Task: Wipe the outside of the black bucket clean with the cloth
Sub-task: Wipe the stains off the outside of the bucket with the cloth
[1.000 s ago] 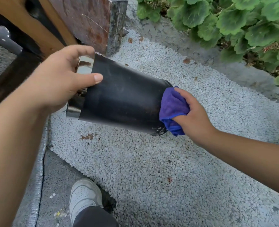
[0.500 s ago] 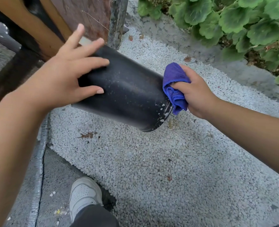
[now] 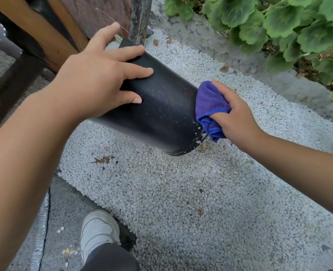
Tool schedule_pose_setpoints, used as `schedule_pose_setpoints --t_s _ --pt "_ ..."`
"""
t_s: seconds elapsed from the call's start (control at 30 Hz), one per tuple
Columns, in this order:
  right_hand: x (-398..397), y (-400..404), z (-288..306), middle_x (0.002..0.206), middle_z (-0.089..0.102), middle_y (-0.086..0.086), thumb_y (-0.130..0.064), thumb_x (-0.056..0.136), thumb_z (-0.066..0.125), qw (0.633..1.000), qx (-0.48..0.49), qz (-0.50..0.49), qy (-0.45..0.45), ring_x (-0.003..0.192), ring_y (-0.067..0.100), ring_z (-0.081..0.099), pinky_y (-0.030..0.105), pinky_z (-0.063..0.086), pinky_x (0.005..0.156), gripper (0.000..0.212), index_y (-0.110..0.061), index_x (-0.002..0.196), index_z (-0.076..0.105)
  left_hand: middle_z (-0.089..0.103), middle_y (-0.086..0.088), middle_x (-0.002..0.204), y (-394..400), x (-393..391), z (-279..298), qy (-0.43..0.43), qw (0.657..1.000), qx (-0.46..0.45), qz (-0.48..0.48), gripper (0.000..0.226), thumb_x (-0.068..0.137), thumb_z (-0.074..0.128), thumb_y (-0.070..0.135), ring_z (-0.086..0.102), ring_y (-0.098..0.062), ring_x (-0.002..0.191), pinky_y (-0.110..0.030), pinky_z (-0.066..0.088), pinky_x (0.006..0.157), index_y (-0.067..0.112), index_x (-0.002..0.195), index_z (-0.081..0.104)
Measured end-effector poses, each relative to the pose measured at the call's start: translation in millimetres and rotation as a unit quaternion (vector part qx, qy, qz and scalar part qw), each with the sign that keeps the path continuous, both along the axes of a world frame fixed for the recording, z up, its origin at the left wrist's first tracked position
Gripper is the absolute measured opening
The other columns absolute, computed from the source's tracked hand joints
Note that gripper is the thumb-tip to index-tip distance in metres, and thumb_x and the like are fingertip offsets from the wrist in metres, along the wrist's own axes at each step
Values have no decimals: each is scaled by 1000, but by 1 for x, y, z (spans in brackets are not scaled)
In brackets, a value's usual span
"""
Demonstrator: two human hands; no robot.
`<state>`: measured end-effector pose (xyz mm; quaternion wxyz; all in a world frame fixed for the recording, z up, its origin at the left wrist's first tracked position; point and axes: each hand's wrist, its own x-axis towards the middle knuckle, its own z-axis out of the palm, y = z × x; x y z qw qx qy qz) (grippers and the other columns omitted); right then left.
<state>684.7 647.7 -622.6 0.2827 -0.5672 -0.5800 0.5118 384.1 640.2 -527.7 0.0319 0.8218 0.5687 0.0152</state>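
Our left hand (image 3: 95, 75) lies on the upper side of the bucket (image 3: 161, 106), its grip wide: the fingers are spread and nearly straight, and press on the wall without curling round it. Our right hand (image 3: 238, 116) has its grip closed round a bunched cloth (image 3: 210, 102), with the thumb tucked into the folds, and holds the cloth against the base end of the bucket. The bucket is tilted on its side above the gravel (image 3: 181, 192), mouth to the far left and base to the near right. Its wall is smooth, black and tapering, speckled with dust, with pale flecks near the base rim. The cloth is purple-blue and plush, with a stitched hem. The gravel is a strip of small pale stones. Green leaves (image 3: 279, 22) grow at far right, and wooden beams (image 3: 21, 26) stand at far left. A white shoe (image 3: 97, 231) rests near, on grey pavement.
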Motion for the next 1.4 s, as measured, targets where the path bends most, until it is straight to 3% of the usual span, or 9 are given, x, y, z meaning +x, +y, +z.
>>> schedule_pose_setpoints --t_s 0.17,0.5,0.63,0.77,0.83,1.07,1.2,1.33,1.4 --pt "3 -21 -9 149 39 -9 -20 75 67 994 94 38 -51 127 -12 39 11 32 104 70 -50 133 43 45 8 149 4 0 -2 -2 1000 -10 10 61 75 66 49 11 -41 147 -66 50 82 37 134 56" --pt "-4 -65 -50 155 20 14 5 79 73 911 318 220 -143 135 37 40 43 40 108 61 -20 133 58 40 3 153 15 0 -5 -10 999 -27 19 64 76 70 51 10 -42 146 -66 39 99 37 136 54" --pt "-1 -50 -53 155 21 12 8 78 71 908 325 224 -142 135 33 39 29 34 110 64 -21 133 55 21 -14 160 7 -11 -13 -139 988 58 44 68 76 72 47 17 -33 148 -44 21 119 25 138 54" --pt "-3 -23 -46 157 26 2 2 79 69 940 242 187 -154 137 31 39 24 31 106 69 -25 140 50 30 39 145 -23 -26 -30 -299 932 11 202 94 76 72 46 32 19 124 -2 23 101 34 152 18" --pt "-5 -10 -39 151 34 0 2 76 69 947 212 181 -157 134 31 42 27 32 105 74 -25 141 49 27 58 121 -37 -28 -45 -298 925 -14 236 103 79 77 31 34 22 106 -6 29 90 40 153 6" --pt "-16 10 -14 142 39 8 15 70 50 979 146 143 5 125 8 47 19 30 107 65 -15 127 58 61 8 128 -11 -38 -25 -325 926 -20 188 73 83 69 17 59 -13 108 -41 46 98 29 146 33" --pt "-7 16 -14 141 42 -4 19 70 50 993 47 110 10 120 -19 43 6 29 101 73 -29 125 54 47 -19 146 -9 -30 -20 -544 826 -121 87 77 85 67 8 47 -31 134 -51 37 110 2 149 26" --pt "-11 8 -27 140 52 9 21 77 54 996 -19 82 5 106 5 56 10 40 90 71 -33 123 53 12 -12 163 -35 -25 -39 -299 949 -59 74 79 86 71 30 12 -17 150 -28 17 120 10 151 31" --pt "-14 8 -29 139 51 8 18 79 56 996 -26 89 3 109 9 56 14 41 94 68 -32 125 53 19 -10 161 -38 -25 -43 -261 962 -41 76 71 85 69 26 16 -15 149 -23 17 118 10 147 39"
